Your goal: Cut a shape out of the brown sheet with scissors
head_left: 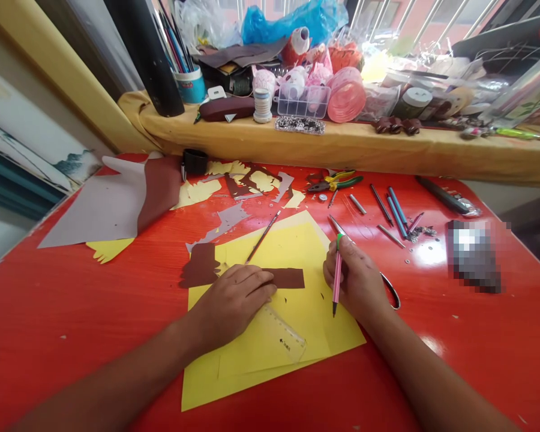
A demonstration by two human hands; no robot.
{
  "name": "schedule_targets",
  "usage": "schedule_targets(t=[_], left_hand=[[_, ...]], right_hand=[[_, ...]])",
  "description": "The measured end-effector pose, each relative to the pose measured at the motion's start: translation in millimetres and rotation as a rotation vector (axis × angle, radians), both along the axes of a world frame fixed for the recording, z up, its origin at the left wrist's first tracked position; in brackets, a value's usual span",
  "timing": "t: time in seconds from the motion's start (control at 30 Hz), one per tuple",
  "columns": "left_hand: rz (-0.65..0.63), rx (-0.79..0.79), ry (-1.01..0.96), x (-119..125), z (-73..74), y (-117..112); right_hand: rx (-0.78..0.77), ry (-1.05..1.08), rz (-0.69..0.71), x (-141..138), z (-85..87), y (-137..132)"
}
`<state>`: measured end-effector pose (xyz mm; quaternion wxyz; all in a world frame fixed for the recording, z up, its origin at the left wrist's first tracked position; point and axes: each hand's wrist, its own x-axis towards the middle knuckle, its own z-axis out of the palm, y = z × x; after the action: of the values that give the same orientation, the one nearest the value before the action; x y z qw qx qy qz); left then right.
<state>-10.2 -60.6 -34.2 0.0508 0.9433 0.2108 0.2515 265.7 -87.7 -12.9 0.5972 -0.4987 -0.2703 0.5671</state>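
My left hand (236, 300) lies flat, fingers stretched, over a dark brown strip (290, 278) and the upper end of a clear plastic ruler (288, 336). Both rest on yellow sheets (234, 384). In my right hand (357, 276) is a pink pen (337, 276), its dark tip pointing down and a green band near my thumb. A pair of scissors (337, 226) shows partly from behind this hand; I cannot tell if it touches. Left of the strip is a brown cut piece (201, 264). A dark pencil (263, 235) lies just above my left fingers.
Paper scraps (261, 180) and green-yellow pliers (335, 181) lie at the back. Several pens (396, 210) are on the right, near a blurred-out dark object (472, 255). A large grey-brown sheet (103, 204) covers the left. A cluttered ledge (234, 135) borders the red table (94, 318).
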Motion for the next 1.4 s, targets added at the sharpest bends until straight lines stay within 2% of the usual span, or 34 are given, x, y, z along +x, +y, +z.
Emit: schedule_targets(t=[0.17,0.3,0.57,0.77,0.9,1.0,1.07,1.1,1.2,1.23,1.27,1.33,1.4], left_hand=[[-0.026,0.006,-0.011,-1.3,-1.8,11.5],[-0.049,0.006,0.011,-3.8,-1.6,18.6],[-0.054,0.056,0.034,-2.2,0.9,17.3],[-0.049,0.067,0.069,-1.8,-1.3,17.4],[-0.002,0.064,0.116,-6.2,-3.8,11.6],[0.086,0.051,0.110,-7.6,2.5,2.2],[0.098,-0.045,0.066,-5.5,11.2,-3.0],[0.106,-0.145,0.035,-3.5,16.4,-4.4],[0.219,-0.605,-0.131,4.9,32.9,-2.2],[0.248,-0.707,-0.204,7.8,38.1,0.4],[0.272,-0.748,-0.263,10.7,42.8,3.5],[0.280,-0.734,-0.306,15.9,50.2,9.5],[0.221,-0.748,-0.229,20.5,54.5,13.1]], right_hand=[[0.022,0.019,0.034,-0.5,-3.4,6.0],[0.030,0.036,0.010,6.4,-4.7,14.0],[0.059,0.006,-0.085,34.1,-5.4,27.1],[0.058,0.014,-0.107,28.6,-2.1,42.3],[0.077,0.054,-0.062,17.9,6.6,28.9],[0.073,0.072,0.000,11.2,11.7,13.1],[0.066,0.072,0.016,8.0,14.5,7.6],[0.062,0.067,0.018,6.5,15.8,6.8],[0.055,0.032,0.017,-0.1,20.5,8.1],[0.055,0.014,0.021,-3.3,22.2,8.5],[0.056,-0.005,0.031,-7.0,23.9,8.4],[0.063,-0.047,0.058,-15.4,27.3,6.8],[0.080,-0.083,0.082,-23.9,30.3,4.5]])
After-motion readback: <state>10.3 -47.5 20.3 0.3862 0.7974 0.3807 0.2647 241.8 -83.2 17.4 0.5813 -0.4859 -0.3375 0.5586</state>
